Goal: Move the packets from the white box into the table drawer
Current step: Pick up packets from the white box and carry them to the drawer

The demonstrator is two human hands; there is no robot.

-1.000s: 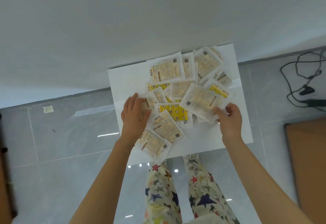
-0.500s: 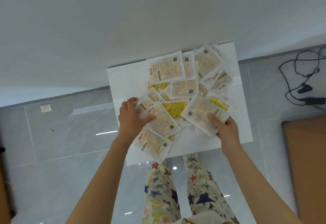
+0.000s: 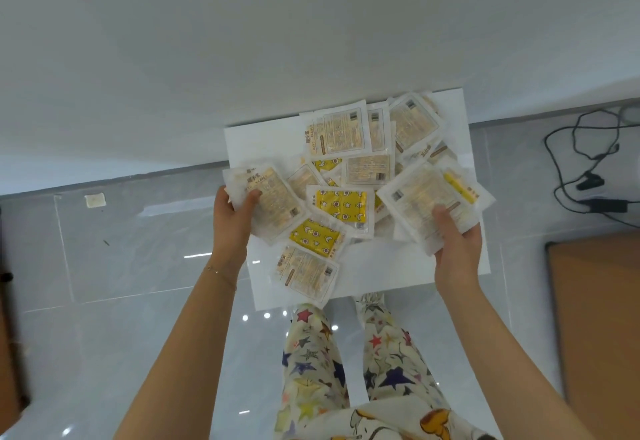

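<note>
Here, packet (image 3: 277, 194) in left hand (image 3: 232, 220), slanting up-left.

Packets (image 3: 341, 206) lie scattered and overlapping on the flat white surface (image 3: 398, 266).

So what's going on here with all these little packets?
A person stands over a heap of packets, picking them up with both hands. The left hand grips a beige packet, and the right hand holds a stack of packets. Many loose packets lie on the white surface.
</note>
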